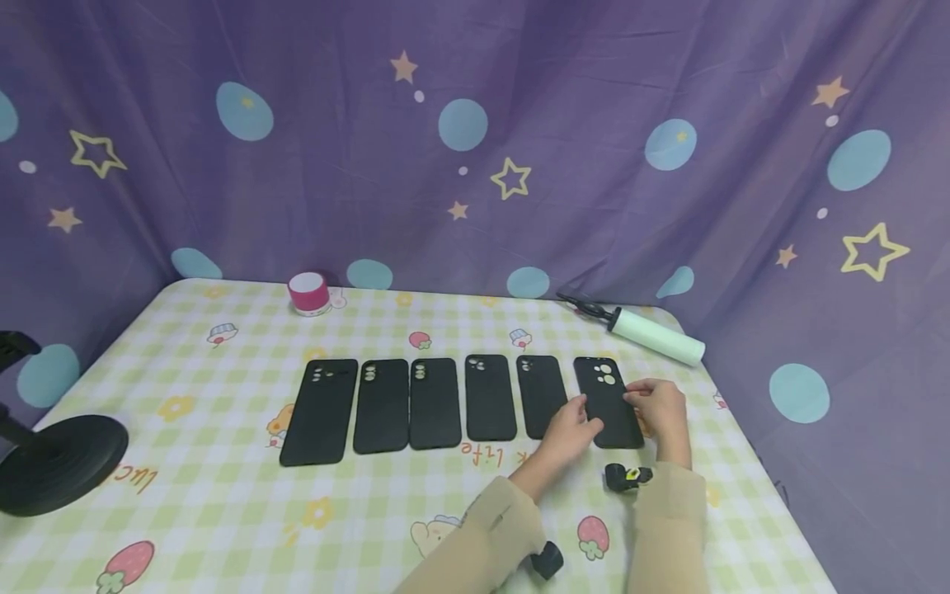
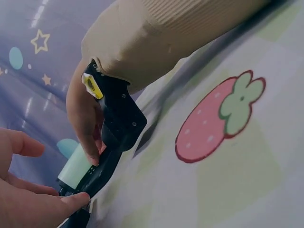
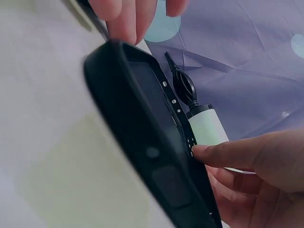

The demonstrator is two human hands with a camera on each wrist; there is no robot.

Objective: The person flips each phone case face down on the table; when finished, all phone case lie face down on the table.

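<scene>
At the right end of a row, a black phone case with camera cut-outs lies between my two hands. My right hand pinches its right edge; in the right wrist view the thumb presses on the rim by small slots, other fingers behind. From the other side, my left hand holds the left edge with fingertips and thumb. The left wrist view shows the left thumb against the dark case. Left of it, another black case is partly covered by the left hand.
Several more black phone cases lie side by side to the left. A pale green hand pump is at the back right, a pink and white round container at the back left. A black round stand base sits at the left edge.
</scene>
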